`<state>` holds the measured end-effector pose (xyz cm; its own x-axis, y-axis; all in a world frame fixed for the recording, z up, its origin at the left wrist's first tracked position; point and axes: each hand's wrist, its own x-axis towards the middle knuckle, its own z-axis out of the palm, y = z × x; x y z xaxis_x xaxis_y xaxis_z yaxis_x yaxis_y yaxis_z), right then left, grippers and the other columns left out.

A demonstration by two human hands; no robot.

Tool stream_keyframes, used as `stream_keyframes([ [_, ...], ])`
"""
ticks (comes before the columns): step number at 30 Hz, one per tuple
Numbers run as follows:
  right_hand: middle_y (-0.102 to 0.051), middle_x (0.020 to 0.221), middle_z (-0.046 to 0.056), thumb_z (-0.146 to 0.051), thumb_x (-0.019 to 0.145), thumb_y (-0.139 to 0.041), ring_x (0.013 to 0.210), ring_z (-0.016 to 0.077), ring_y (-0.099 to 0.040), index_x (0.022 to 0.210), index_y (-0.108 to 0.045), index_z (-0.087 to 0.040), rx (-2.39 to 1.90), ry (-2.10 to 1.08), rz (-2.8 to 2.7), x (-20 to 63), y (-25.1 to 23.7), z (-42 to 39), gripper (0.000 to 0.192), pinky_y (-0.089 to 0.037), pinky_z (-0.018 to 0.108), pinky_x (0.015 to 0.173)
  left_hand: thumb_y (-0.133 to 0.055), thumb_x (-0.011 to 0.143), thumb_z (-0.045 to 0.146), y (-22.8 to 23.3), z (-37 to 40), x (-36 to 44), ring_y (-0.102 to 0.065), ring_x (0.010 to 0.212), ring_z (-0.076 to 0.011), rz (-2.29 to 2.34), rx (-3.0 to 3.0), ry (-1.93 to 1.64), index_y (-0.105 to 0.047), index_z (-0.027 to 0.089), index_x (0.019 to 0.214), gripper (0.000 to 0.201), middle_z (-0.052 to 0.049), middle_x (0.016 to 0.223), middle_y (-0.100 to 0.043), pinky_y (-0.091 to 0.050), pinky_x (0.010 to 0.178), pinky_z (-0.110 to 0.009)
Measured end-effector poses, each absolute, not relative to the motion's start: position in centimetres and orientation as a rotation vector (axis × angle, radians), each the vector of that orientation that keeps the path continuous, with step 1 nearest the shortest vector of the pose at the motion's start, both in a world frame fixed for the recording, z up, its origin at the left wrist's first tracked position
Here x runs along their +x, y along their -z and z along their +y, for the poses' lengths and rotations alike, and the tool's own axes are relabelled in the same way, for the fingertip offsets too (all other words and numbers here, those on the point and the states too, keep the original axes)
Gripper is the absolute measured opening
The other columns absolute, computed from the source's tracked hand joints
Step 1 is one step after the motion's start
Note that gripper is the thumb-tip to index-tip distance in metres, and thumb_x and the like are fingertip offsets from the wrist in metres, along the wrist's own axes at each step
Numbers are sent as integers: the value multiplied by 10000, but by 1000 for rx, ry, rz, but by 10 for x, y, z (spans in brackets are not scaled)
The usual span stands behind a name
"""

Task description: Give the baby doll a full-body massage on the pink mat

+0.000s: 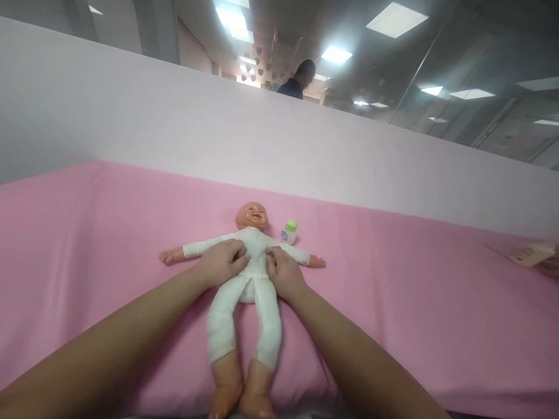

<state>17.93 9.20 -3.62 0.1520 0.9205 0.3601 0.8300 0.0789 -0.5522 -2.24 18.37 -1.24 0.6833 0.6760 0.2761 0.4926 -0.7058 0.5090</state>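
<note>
A pink cover point(419, 308) spreads across the whole lower part of the view, with soft creases running through it. Behind it rises a plain white wall point(209, 134), and above that comes glass point(437, 64) showing bright ceiling lights point(397, 20) and a person point(292, 88) in dark clothing. From the lower corners the worker's two bare forearms reach inward to the doll point(255, 253), which lies face up on the cover, its head away from the worker and its feet near the bottom edge. It has a white cloth body, with arms spread wide and legs close together.

The doll's torso lies directly between and partly under the hands. The left hand point(222, 263) rests on one side of the chest, fingers curled and thumb pointing inward; the right hand point(285, 272) touches the opposite side, its fingers bent too. A strip of white cloth shows between them. Whether either hand pinches the cloth or merely rests there cannot be told.

A small green-capped bottle point(288, 234) sits just beyond the doll's arm on the right hand's side, near the shoulder and apart from both hands.
</note>
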Motion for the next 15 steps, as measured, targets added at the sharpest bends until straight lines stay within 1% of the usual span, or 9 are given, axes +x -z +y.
stream_keyframes([
  [2,-713,965,54,-210,904,-536,888,220,-635,1068,-647,-216,-1740,-161,-1707,184,33,93,198,-450,330,785,-539,882,452,14,186,-23,-542,693,-204,952,2448,-669,-481,232,729,274,-4,736,-598,-356,621,-328],
  [5,-681,777,16,-218,867,-553,719,198,-597,891,-672,-226,-1726,-93,-1654,192,22,102,122,-427,311,693,-572,854,392,15,195,-20,-592,735,-215,1061,2317,-814,-551,238,814,161,-7,785,-647,-403,657,-331],
  [6,-670,746,9,-223,859,-549,695,194,-586,838,-668,-228,-1701,-67,-1607,194,18,108,121,-423,308,681,-574,847,363,15,201,-17,-611,759,-219,1101,2256,-882,-575,240,860,125,-11,816,-665,-422,683,-334],
  [8,-673,747,2,-242,848,-549,695,189,-591,794,-666,-232,-1616,-73,-1485,196,10,126,129,-438,306,688,-576,842,334,12,217,-6,-646,825,-228,1173,2106,-1024,-607,244,951,145,-24,903,-698,-457,749,-343],
  [10,-702,814,3,-277,828,-581,757,194,-622,824,-681,-236,-1501,-180,-1323,195,5,150,109,-470,311,740,-594,845,358,7,236,10,-668,936,-245,1225,1918,-1154,-624,245,1042,229,-53,1055,-715,-481,829,-357],
  [11,-718,866,8,-298,813,-608,804,200,-639,852,-691,-236,-1438,-254,-1225,194,4,163,111,-486,320,783,-607,842,368,5,246,19,-667,1009,-257,1240,1811,-1208,-621,242,1108,295,-72,1161,-702,-487,872,-364],
  [13,-736,963,19,-334,765,-681,968,224,-652,878,-705,-239,-1290,-434,-962,192,5,190,150,-485,344,916,-649,825,403,2,265,37,-630,1173,-289,1261,1595,-1254,-585,247,1266,472,-105,1378,-613,-476,963,-385],
  [15,-735,1059,34,-375,783,-661,1101,241,-628,939,-702,-243,-1240,-476,-864,189,10,215,208,-467,371,998,-641,838,502,2,281,53,-564,1297,-337,1268,1448,-1251,-513,232,1395,632,-144,1479,-539,-447,1033,-429],
])
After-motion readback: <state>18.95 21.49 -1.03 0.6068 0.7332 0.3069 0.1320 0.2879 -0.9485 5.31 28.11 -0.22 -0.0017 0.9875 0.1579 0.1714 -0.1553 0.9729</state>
